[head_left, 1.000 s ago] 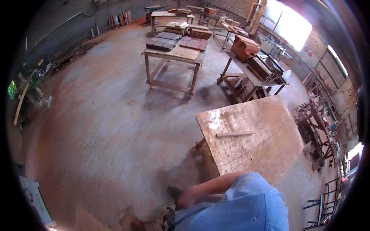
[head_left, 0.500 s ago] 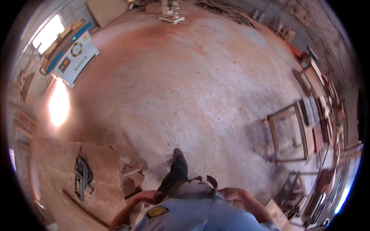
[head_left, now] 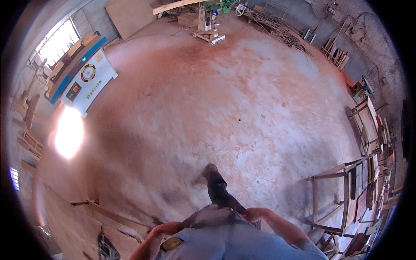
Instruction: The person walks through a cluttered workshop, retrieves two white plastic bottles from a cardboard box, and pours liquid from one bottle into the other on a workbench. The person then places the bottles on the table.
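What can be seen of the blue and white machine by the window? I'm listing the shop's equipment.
The machine is a boxy white cabinet with a long blue top, standing upright on the dusty floor at the upper left, near a bright window. Its front bears a round multicoloured dial and a small dark panel. Wooden pieces lie on top. Nobody touches it.

Daylight is coming in through the window (head_left: 58,41) at 10 o'clock, overexposing it. Sun patch (head_left: 68,132) on the floor (head_left: 242,112) at 9 o'clock is clipping to white. Centre floor is reading evenly lit, reddish. Leg (head_left: 216,186) at 6 o'clock is smearing with motion blur. Fisheye is bending straight edges near the rim; corners are vignetting to black.
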